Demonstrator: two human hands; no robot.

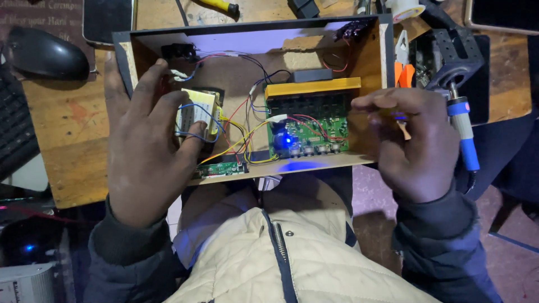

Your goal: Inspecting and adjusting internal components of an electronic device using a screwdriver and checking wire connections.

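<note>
There, the left hand [143, 148] lay spread over the wooden box [368, 62], fingers loose, fingertips on the yellow transformer [196, 112]. The right hand [412, 143] gripped the box's right wall, fingers curled around it. A green board [309, 132] glowed blue inside.

Left hand [147, 143] flat, fingers spread forward, right hand [415, 140] curled, fingers bent inward, dark sleeves
</note>
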